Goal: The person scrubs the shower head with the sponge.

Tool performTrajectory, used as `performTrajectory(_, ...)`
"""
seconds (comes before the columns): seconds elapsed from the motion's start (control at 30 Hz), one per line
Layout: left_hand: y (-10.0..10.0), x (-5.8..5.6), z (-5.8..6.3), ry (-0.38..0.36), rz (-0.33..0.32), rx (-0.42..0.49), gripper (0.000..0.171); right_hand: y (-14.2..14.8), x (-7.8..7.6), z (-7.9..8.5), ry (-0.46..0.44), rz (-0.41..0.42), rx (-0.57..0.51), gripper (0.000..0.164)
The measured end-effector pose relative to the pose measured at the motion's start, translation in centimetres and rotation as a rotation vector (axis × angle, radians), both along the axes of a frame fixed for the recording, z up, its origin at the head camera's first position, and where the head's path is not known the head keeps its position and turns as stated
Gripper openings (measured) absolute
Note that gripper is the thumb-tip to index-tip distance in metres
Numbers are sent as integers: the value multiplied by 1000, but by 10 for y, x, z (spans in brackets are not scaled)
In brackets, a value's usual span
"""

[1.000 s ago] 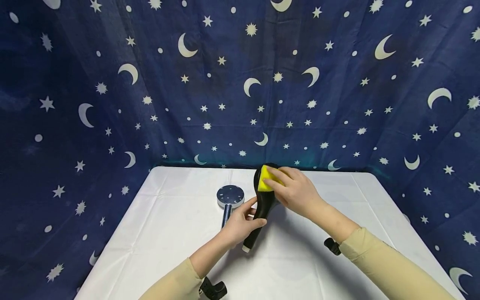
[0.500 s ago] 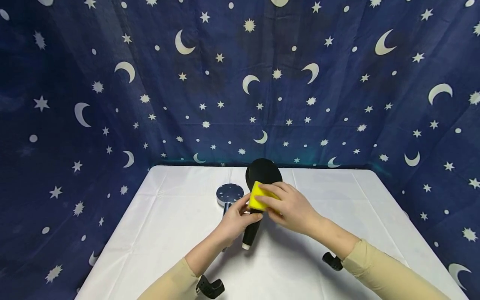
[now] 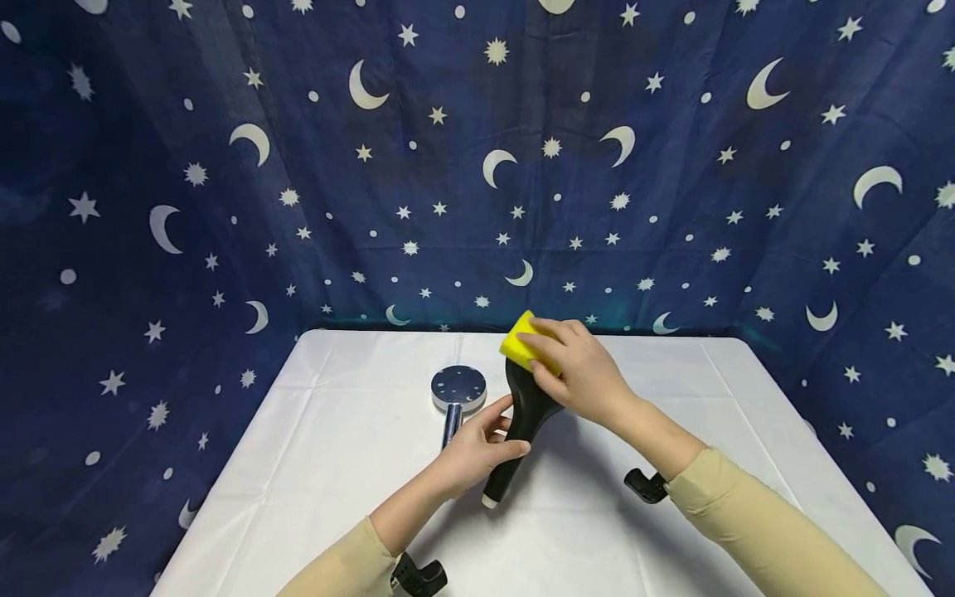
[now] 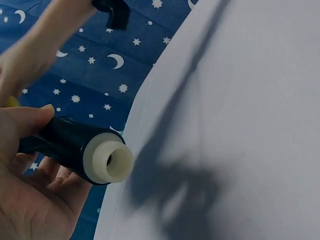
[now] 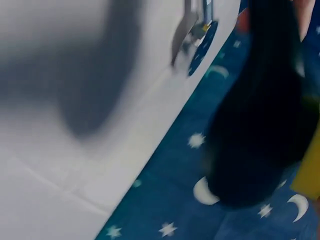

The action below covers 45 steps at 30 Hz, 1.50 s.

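Observation:
My left hand [image 3: 477, 452] grips the handle of a black shower head [image 3: 528, 406], thumb on one side and fingers round the other. The shower head is tilted above the table, its head end up and away. In the left wrist view its pale hollow connector [image 4: 112, 160] points toward the camera. With my right hand [image 3: 585, 369] I hold a yellow sponge [image 3: 518, 342] against the upper end of the shower head, hiding part of it. The right wrist view shows the black head [image 5: 255, 145] blurred, with the sponge [image 5: 310, 167] at its edge.
A chrome shower head [image 3: 458, 388] lies on the white-covered table [image 3: 358, 431], just left of the black one, its handle partly behind my left hand. Behind the table hangs a dark blue curtain [image 3: 448, 182] with moons and stars.
The sponge goes from the head down to the handle's upper part, then back up to the head's top. The black shower head turns its flat round side into sight, then away again.

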<state>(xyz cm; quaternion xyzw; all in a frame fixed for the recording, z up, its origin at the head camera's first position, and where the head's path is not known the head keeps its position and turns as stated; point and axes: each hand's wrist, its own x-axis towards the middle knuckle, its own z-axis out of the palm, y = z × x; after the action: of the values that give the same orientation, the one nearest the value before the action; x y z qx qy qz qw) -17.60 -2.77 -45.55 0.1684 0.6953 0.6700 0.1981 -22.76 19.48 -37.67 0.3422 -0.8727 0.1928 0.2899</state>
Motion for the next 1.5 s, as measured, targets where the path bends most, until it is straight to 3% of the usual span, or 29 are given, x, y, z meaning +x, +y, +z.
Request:
performTrajectory(0.07,0,0,0,4,-3,3,77,-6,1,3,37,71,50,40)
performTrajectory(0.13,0,0,-1,2,-4,8,77,-5,-2,6,40,71,66,39)
performTrajectory(0.2,0,0,-1,2,-4,9,77,1,-8,7,-8,-5,41,37)
performTrajectory(0.37,0,1,-2,5,-9,1,76,23,-23,5,-258,-275,-73,36)
performTrajectory(0.43,1,1,-2,3,-9,-1,76,25,-23,5,-290,-310,-91,36)
performTrajectory(0.5,1,2,-1,8,-4,-8,77,23,-21,6,-242,-277,-74,37)
performTrajectory(0.57,2,2,-1,34,8,-43,77,17,-15,10,-128,-192,-16,36)
performTrajectory(0.67,2,2,1,148,33,-174,75,2,-7,22,59,-31,133,32)
performTrajectory(0.73,2,4,2,241,50,-276,74,-8,-5,32,127,41,249,26)
performTrajectory(0.83,3,6,3,347,75,-380,73,-15,-8,46,114,48,377,18)
performTrajectory(0.9,3,8,3,366,86,-392,73,-11,-13,53,33,-1,398,19)
performTrajectory(1.0,3,9,2,372,91,-377,72,4,-23,57,-178,-75,305,28)
performTrajectory(1.2,1,6,-5,346,50,-250,70,40,-38,42,-631,-168,-61,36)
performTrajectory(1.37,0,4,-10,245,6,-85,71,62,-38,24,-825,-187,-339,39)
performTrajectory(1.5,1,3,-10,95,-28,118,73,67,-28,13,-873,-188,-537,41)
